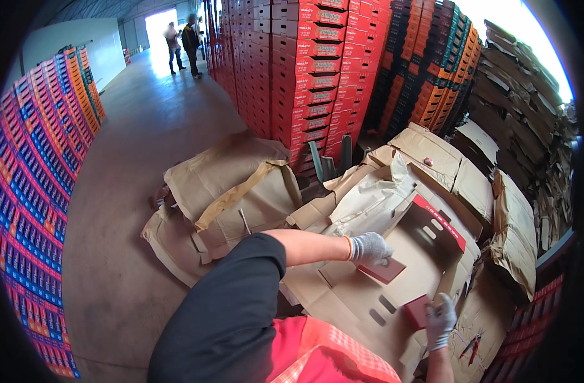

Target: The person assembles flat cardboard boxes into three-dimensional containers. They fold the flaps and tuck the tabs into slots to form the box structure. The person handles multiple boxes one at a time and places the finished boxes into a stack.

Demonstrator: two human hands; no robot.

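A large brown cardboard box blank (349, 295) lies spread in front of me, with slots cut in it. Its far end panel (426, 233), dark with a red edge and two hand holes, stands up at an angle. My left hand (370, 247), in a grey knitted glove, reaches across from the left and is closed at the edge of a dark red cardboard flap (386, 271). My right hand (440, 320), gloved the same way, is closed on the outer edge of another dark red flap (415, 311) nearer to me.
Brown paper sheets (228, 182) and crumpled paper (371, 201) surround the blank. Red-handled pliers (475, 348) lie at the right. Tall stacks of red cartons (314, 76) rise ahead, flattened cardboard (515, 96) at right, colourful cartons (33, 210) at left. People (191, 45) stand far off.
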